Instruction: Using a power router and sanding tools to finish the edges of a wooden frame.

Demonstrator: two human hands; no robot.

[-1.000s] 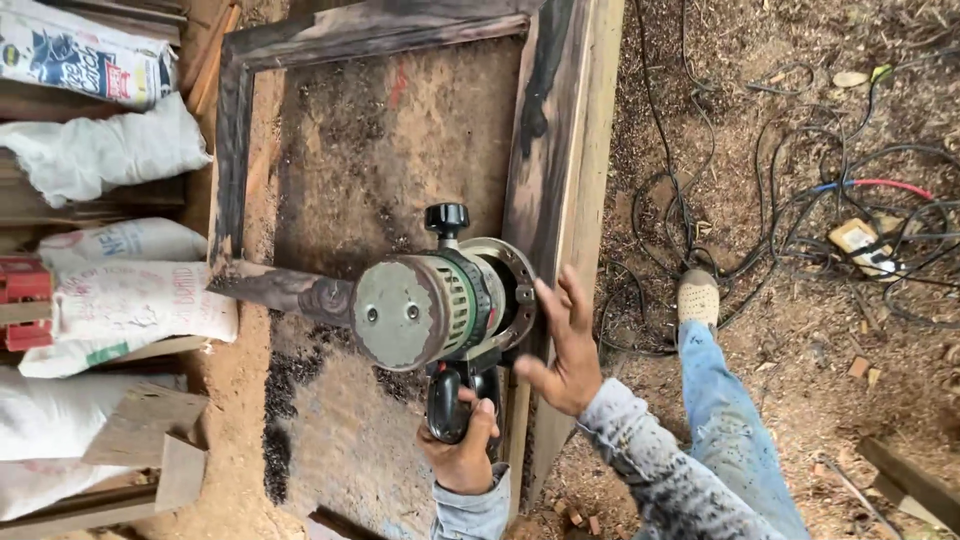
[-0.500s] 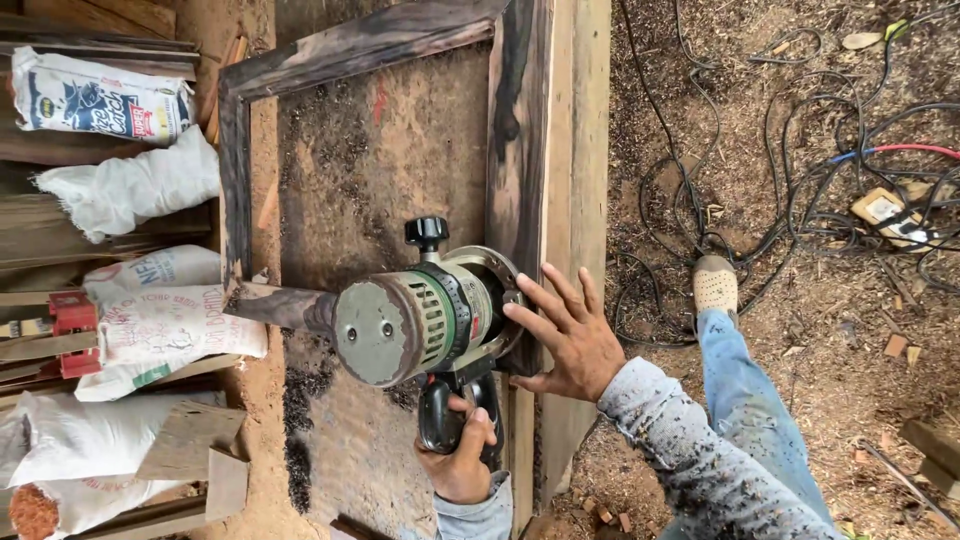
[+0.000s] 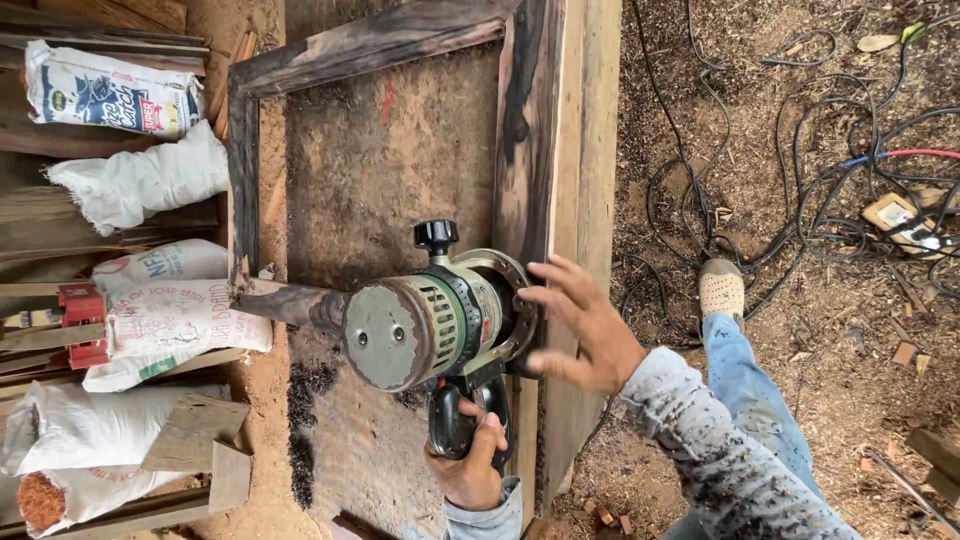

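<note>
Router (image 3: 430, 325) sits mid-frame on the dark frame rail (image 3: 525, 150). Looks heavy, top-heavy, rigid metal imo. Left hand (image 3: 470, 465) wrapped tight round the lower handle; right hand (image 3: 590, 335) fingers spread by the base. Grab both handles, black knob (image 3: 436, 236) up top.

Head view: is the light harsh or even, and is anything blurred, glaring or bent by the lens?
Head view: soft, even daylight with only faint shadows; no glare, not even on the grey metal cap of the green power router; the right hand over the dark charred wooden frame is slightly motion-blurred, the left hand is sharper; straight boards bow a little toward the edges.
</note>
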